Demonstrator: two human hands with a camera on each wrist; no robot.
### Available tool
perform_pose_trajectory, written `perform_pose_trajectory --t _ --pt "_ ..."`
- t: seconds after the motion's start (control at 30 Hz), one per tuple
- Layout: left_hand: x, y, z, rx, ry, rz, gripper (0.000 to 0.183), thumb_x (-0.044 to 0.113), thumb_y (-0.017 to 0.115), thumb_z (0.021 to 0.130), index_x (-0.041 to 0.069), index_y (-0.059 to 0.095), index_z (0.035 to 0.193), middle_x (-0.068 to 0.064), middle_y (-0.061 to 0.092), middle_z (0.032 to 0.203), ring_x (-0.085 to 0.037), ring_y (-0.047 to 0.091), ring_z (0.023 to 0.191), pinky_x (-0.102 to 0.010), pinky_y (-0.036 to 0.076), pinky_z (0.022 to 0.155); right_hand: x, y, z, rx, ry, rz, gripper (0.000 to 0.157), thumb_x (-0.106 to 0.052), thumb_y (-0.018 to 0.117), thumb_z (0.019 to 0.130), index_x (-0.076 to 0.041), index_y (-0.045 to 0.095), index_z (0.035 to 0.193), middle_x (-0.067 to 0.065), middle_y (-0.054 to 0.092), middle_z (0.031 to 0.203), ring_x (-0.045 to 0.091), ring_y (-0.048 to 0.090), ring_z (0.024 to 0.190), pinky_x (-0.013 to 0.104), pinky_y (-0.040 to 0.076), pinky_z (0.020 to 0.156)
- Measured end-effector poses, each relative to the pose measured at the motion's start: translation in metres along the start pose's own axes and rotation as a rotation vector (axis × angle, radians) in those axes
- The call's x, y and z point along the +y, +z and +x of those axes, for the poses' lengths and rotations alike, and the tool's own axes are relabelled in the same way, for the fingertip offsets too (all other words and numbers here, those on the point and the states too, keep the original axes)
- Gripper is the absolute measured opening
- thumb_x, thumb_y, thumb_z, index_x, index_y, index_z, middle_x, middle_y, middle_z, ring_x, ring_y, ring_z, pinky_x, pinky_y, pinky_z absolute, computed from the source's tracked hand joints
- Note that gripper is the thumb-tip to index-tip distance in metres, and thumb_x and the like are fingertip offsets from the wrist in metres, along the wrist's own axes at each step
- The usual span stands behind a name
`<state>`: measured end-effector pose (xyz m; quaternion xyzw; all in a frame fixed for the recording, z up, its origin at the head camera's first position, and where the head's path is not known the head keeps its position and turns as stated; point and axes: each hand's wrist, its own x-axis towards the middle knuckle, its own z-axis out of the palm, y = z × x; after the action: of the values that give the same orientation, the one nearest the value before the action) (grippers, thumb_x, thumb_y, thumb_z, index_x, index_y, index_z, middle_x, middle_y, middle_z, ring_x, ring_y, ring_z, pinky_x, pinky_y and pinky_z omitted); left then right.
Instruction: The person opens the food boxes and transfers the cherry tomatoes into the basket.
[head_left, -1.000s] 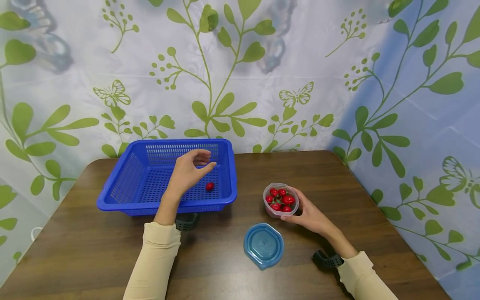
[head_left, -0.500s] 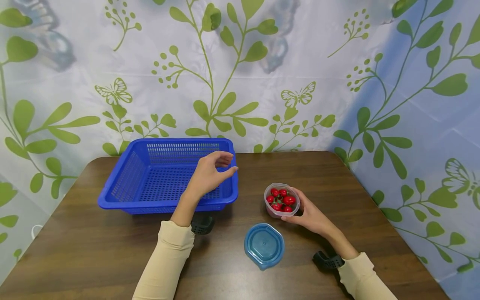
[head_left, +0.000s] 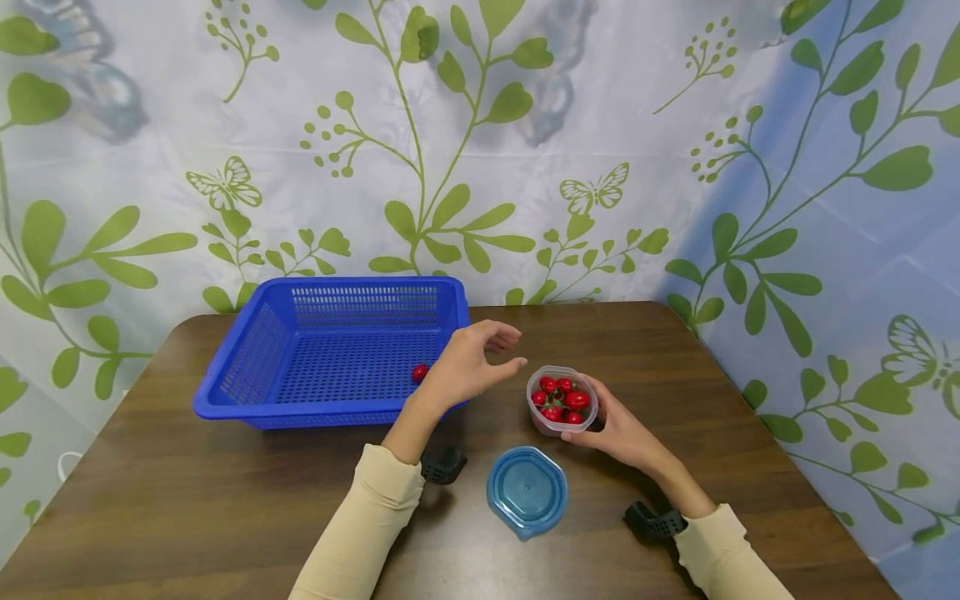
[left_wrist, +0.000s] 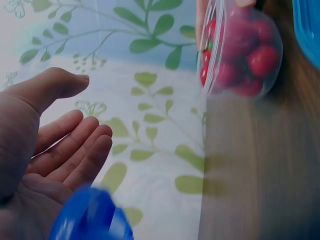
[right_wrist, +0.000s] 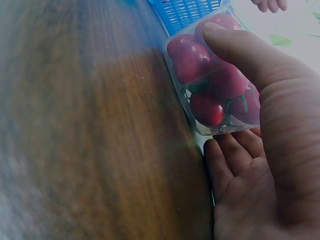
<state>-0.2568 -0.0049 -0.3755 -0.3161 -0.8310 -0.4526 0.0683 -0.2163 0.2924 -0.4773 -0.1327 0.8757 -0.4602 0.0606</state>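
My left hand (head_left: pixel 471 365) is in the air just past the right side of the blue plastic basket (head_left: pixel 300 410), with nothing in its grasp. Its thumb stands apart from the loosely bent fingers in the left wrist view. One cherry tomato (head_left: pixel 419 372) lies in the basket, partly behind that hand. To the right, a clear plastic container (head_left: pixel 547 427) on the table is full of several red cherry tomatoes (head_left: pixel 576 401), some with green stems. My right hand (head_left: pixel 617 429) grips the container from its right side, thumb and fingers around the wall.
A translucent blue lid (head_left: pixel 527 492) lies on the wooden table (head_left: pixel 187 492), in front of the container. A leaf-patterned curtain (head_left: pixel 480 167) hangs behind the table and along its right side. Each wrist wears a dark strap.
My left hand has moved right, from over the basket to beyond its right edge, toward the container. The right hand and container have stayed put.
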Motion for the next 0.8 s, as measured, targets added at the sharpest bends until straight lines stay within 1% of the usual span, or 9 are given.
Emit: perform_pose_trajectory --t 0.13,0.23,0.4,0.5,0.6,0.73,0.8 --pt "0.007 0.014 0.005 -0.066 0.006 -0.001 0.037 0.020 0.079 0.092 0.003 0.069 0.123 -0.010 0.072 0.117 -0.024 0.070 0.109 -0.035 0.057 0.098 -0.001 0.000 -0.001 -0.002 -0.003 0.006 0.100 -0.033 0.085 0.085 -0.010 0.024 0.161 0.018 0.033 0.163 0.046 0.034 0.149 0.065 0.033 0.117" --pt "0.011 0.023 0.007 -0.116 0.004 0.001 0.038 0.019 0.079 0.092 0.003 0.068 0.125 -0.012 0.071 0.119 -0.025 0.069 0.111 -0.035 0.056 0.099 -0.003 -0.001 -0.001 -0.003 -0.003 0.016 0.101 -0.033 0.086 0.084 -0.010 0.024 0.160 0.018 0.034 0.163 0.046 0.035 0.149 0.065 0.032 0.117" --pt "0.016 0.035 0.010 -0.165 0.009 0.010 0.039 0.017 0.078 0.092 0.002 0.067 0.126 -0.014 0.071 0.121 -0.025 0.069 0.111 -0.035 0.056 0.099 -0.004 -0.002 -0.002 -0.006 -0.011 0.025 0.101 -0.031 0.086 0.084 -0.011 0.023 0.160 0.018 0.036 0.162 0.045 0.039 0.147 0.064 0.033 0.117" --pt "0.019 0.044 0.011 -0.199 0.023 0.008 0.040 0.017 0.078 0.092 0.000 0.067 0.126 -0.016 0.072 0.120 -0.028 0.070 0.109 -0.036 0.058 0.096 -0.003 -0.003 -0.002 -0.006 -0.015 0.027 0.099 -0.030 0.086 0.085 -0.012 0.024 0.160 0.017 0.039 0.160 0.044 0.041 0.146 0.064 0.035 0.116" --pt "0.019 0.053 0.012 -0.231 0.040 0.028 0.039 0.018 0.078 0.092 -0.001 0.067 0.124 -0.015 0.073 0.117 -0.027 0.071 0.106 -0.030 0.059 0.091 -0.002 -0.003 -0.002 -0.008 -0.028 0.020 0.097 -0.030 0.085 0.085 -0.013 0.025 0.159 0.016 0.041 0.159 0.043 0.043 0.144 0.064 0.036 0.115" --pt "0.018 0.065 0.011 -0.259 0.051 0.084 0.037 0.019 0.079 0.092 0.000 0.069 0.122 -0.011 0.074 0.112 -0.021 0.071 0.102 -0.019 0.056 0.086 -0.001 -0.002 -0.002 -0.007 -0.039 0.024 0.096 -0.029 0.086 0.085 -0.013 0.026 0.159 0.015 0.042 0.158 0.041 0.044 0.144 0.063 0.036 0.116" --pt "0.018 0.070 0.011 -0.271 0.053 0.106 0.036 0.019 0.079 0.092 0.000 0.070 0.122 -0.010 0.074 0.111 -0.021 0.071 0.102 -0.018 0.056 0.087 -0.001 -0.001 -0.002 -0.010 -0.041 0.028 0.096 -0.029 0.086 0.085 -0.013 0.026 0.159 0.016 0.042 0.158 0.041 0.044 0.144 0.063 0.035 0.116"
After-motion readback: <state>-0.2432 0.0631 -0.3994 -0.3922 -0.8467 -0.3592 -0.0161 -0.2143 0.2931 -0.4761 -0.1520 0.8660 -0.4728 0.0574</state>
